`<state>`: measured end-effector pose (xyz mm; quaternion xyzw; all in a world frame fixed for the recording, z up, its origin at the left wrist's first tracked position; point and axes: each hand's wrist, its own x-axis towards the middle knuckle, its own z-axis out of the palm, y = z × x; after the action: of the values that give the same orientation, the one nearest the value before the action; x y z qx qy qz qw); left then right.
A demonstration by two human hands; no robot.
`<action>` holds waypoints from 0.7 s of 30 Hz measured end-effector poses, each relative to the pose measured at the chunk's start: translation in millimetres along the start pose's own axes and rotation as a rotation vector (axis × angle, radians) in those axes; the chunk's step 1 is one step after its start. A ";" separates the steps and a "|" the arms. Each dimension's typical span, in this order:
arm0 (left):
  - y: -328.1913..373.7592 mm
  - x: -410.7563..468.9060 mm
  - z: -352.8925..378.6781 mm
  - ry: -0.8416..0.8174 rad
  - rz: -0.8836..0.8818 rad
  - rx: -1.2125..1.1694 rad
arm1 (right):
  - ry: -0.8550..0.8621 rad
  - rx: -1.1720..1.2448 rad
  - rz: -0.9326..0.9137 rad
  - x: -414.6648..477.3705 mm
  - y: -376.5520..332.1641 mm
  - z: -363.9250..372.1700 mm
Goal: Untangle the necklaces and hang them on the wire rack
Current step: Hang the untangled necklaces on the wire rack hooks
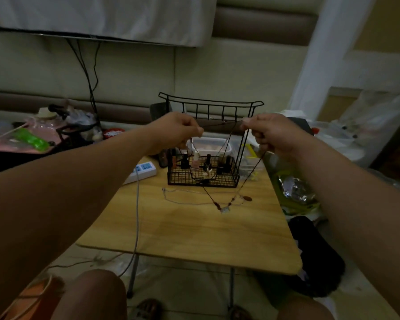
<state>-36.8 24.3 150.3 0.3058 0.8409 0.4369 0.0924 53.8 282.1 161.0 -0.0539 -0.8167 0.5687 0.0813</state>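
A black wire rack with hooks along its top bar stands at the back of the wooden table. My left hand and my right hand are raised in front of the hooks, each pinching a thin dark cord necklace stretched between them. Its loop hangs down to red beads and a pale pendant near the tabletop. A silver chain necklace lies on the table in front of the rack. A brown oval pendant sits to the right.
Several nail polish bottles fill the rack's lower basket. A white power strip with a grey cable lies to the left, a plastic box sits behind the rack, and bags and clutter crowd both sides of the table.
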 end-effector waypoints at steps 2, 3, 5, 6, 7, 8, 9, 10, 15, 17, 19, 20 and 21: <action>-3.8 3.6 -6.9 0.024 -0.011 -0.032 | -0.002 -0.037 0.004 0.6 -0.6 -3.9; -6.8 5.5 -9.9 0.034 -0.015 -0.053 | -0.006 -0.065 0.005 1.7 0.8 -5.1; -13.2 9.5 -15.6 0.067 -0.025 -0.068 | 0.003 -0.098 0.008 7.5 6.0 -7.6; -16.5 12.2 -18.2 0.088 -0.034 -0.065 | 0.019 -0.104 0.011 11.7 9.4 -9.2; -19.6 14.7 -20.3 0.112 -0.040 -0.065 | 0.039 -0.105 0.012 16.0 12.8 -9.9; -22.1 17.1 -22.0 0.139 -0.043 -0.064 | 0.058 -0.106 0.007 20.6 16.3 -10.2; -24.5 20.6 -22.9 0.168 -0.044 -0.061 | 0.081 -0.109 -0.001 24.8 19.3 -10.0; -26.8 24.5 -23.5 0.201 -0.043 -0.053 | 0.108 -0.119 -0.012 29.3 21.5 -9.4; -41.1 53.2 -26.9 0.419 -0.057 -0.063 | 0.325 -0.210 -0.077 63.9 29.7 -4.6; -50.8 66.2 -26.4 0.506 -0.067 -0.044 | 0.411 -0.229 -0.099 76.9 30.7 -2.1; -59.0 74.0 -23.3 0.580 -0.075 0.008 | 0.480 -0.264 -0.120 85.5 30.3 2.8; -62.3 76.3 -20.4 0.609 -0.077 0.033 | 0.517 -0.299 -0.129 88.6 30.8 5.7; -65.7 78.4 -17.5 0.635 -0.076 0.052 | 0.550 -0.338 -0.132 91.4 32.5 8.7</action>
<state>-135.1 30.7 117.6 0.1249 0.8493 0.4852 -0.1663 -37.7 301.8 134.1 -0.1653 -0.8486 0.3829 0.3254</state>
